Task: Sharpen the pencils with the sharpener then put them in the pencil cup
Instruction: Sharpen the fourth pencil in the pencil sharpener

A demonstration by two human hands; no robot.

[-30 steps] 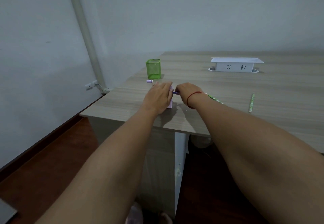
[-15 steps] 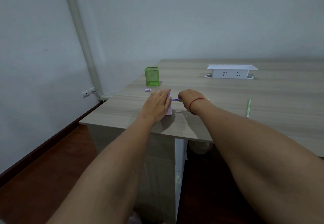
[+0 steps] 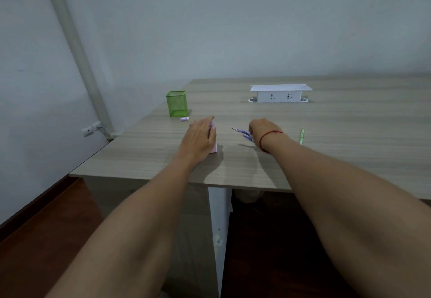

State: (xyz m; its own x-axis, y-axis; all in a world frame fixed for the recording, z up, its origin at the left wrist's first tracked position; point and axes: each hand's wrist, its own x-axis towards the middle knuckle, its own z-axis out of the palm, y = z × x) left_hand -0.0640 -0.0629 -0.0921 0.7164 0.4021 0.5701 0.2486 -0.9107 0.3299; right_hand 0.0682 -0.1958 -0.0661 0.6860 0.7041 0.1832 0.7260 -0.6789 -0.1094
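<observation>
The sharpener (image 3: pixel 214 148) was clasped under the curled fingers (image 3: pixel 210 130) of the left hand (image 3: pixel 199 138); a pencil (image 3: pixel 241 131) was pinched in the fingers of the right hand (image 3: pixel 262 129).

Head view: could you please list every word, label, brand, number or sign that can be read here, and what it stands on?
No text can be read.
Purple pencil in the right hand: patterned print, too small to read.
Green pencil on the table: print too blurred.
White socket box: only socket holes, no lettering visible.
Sharpener under the left hand: mostly covered, no label shows.
</observation>
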